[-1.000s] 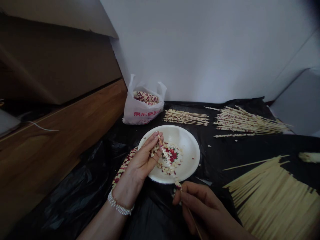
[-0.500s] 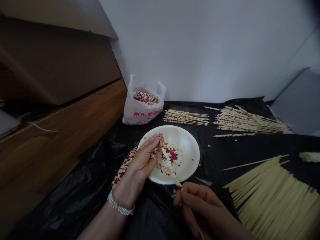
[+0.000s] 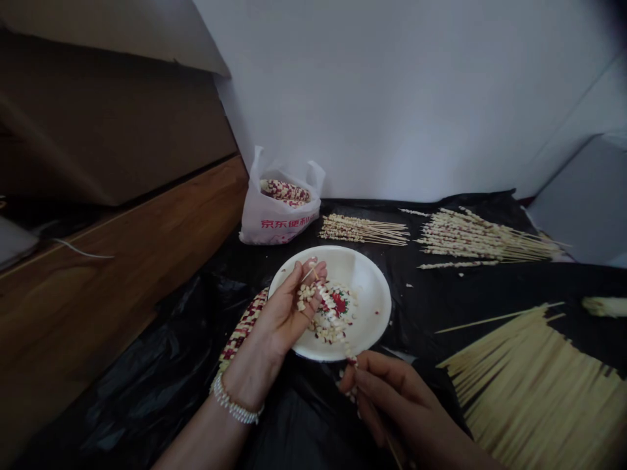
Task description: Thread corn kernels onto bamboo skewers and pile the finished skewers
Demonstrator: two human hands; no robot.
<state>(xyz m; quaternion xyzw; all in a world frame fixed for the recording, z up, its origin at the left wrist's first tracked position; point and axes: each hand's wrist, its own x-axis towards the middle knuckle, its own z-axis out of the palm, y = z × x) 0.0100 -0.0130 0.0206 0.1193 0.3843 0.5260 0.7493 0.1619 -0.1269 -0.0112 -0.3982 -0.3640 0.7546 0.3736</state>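
Observation:
My left hand point(image 3: 284, 316) is cupped palm up over the near left of a white bowl point(image 3: 375, 287). Pale corn kernels point(image 3: 305, 295) lie in its palm, its fingers curled loosely round them. Between thumb and fingers shows the tip of a bamboo skewer point(image 3: 334, 307) threaded with white and dark red kernels. My right hand point(image 3: 392, 395) grips that skewer lower down, at the bowl's near right, its fingers closed. Loose kernels lie in the bowl around a red flower print. A speckled corn cob point(image 3: 245, 329), partly behind my left wrist, rests beside the bowl.
A white plastic bag point(image 3: 279, 219) of corn cobs stands behind the bowl. Filled skewers lie in a small bundle point(image 3: 362, 230) and a larger pile point(image 3: 470, 238). Bare skewers point(image 3: 533, 385) fan out at right, near a pale cob point(image 3: 607, 307). Black sheeting point(image 3: 161, 365) covers the floor.
My left fingers have opened somewhat from a pinch at the skewer tip, so the kernels in the palm show more. My right hand has barely moved, still on the skewer.

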